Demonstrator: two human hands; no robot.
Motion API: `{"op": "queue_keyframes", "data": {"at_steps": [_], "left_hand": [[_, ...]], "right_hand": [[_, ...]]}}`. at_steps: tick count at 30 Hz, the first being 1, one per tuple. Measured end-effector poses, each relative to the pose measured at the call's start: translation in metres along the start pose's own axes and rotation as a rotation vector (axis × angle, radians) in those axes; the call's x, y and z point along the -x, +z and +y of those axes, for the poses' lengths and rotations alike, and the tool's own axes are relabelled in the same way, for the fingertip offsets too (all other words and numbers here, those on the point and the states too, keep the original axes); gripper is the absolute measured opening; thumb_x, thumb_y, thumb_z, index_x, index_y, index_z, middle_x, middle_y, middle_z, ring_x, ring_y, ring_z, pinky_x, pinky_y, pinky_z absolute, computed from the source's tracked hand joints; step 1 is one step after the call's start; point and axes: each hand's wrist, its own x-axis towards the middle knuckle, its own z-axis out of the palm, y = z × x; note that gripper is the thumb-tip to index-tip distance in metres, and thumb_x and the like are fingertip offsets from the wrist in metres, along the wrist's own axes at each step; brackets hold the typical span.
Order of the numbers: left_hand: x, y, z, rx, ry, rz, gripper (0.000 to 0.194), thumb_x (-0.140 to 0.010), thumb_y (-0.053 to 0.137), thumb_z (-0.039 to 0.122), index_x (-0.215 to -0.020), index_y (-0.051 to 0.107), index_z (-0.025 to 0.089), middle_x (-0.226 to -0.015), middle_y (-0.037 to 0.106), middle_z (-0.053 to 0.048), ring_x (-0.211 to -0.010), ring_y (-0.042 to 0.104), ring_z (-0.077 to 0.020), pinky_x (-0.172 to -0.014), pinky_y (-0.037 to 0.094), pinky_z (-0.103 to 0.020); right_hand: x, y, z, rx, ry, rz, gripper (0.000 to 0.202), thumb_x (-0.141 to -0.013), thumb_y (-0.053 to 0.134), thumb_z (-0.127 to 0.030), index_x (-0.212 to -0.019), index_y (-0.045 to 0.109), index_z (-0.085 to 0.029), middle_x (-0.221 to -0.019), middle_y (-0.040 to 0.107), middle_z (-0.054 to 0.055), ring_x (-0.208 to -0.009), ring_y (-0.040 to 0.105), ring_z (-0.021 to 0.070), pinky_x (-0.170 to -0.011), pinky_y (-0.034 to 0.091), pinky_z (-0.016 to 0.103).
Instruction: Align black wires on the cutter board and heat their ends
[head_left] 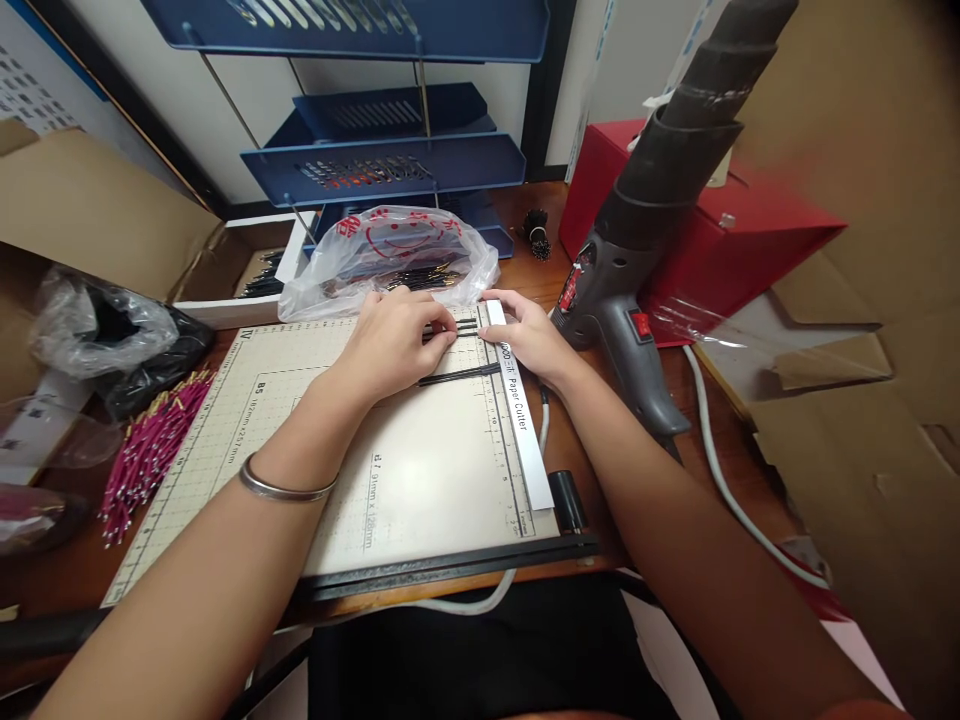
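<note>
My left hand (405,342) is closed over the board of a paper cutter (427,455), its thumb and fingers pinching thin black cords (466,328). The cords run right from the fingertips toward a white strip (527,430) printed "Paper Cutter". My right hand (529,338) reaches across the strip's far end, thumb and forefinger apart. Its thumb tip touches the board beside the cord ends; the other fingers are partly hidden. Closer to me, a second bundle of black cords (461,376) lies across the board, with its right end at the strip.
Behind the board lies a clear plastic bag (390,260) of dark cords, before blue shelves (382,165). A grey heat gun (637,250) stands right, near a red box (765,225). Magenta cords (154,445) lie left. A black cylinder (568,502) sits by the near right corner.
</note>
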Motion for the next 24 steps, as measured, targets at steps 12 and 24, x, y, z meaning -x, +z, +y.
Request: {"op": "queue_keyframes", "data": {"at_steps": [12, 24], "left_hand": [[0.0001, -0.0009, 0.0009, -0.029, 0.021, 0.0, 0.026, -0.101, 0.062, 0.034, -0.098, 0.085, 0.022, -0.102, 0.079, -0.012, -0.107, 0.063, -0.0343, -0.095, 0.041, -0.051], [-0.0007, -0.0013, 0.0034, -0.051, 0.013, 0.006, 0.024, -0.101, 0.065, 0.032, -0.096, 0.086, 0.021, -0.095, 0.076, -0.011, -0.102, 0.06, -0.0312, -0.094, 0.039, -0.048]], "right_hand": [[0.0002, 0.0002, -0.0011, -0.005, 0.0, -0.003, 0.071, -0.063, 0.074, -0.029, -0.133, 0.065, -0.019, -0.125, 0.075, 0.008, -0.121, 0.07, 0.031, -0.112, 0.056, 0.046], [0.0013, -0.0009, -0.0034, -0.018, -0.005, -0.01, 0.076, -0.059, 0.077, -0.035, -0.131, 0.064, -0.018, -0.126, 0.074, 0.01, -0.122, 0.068, 0.0335, -0.113, 0.053, 0.048]]}}
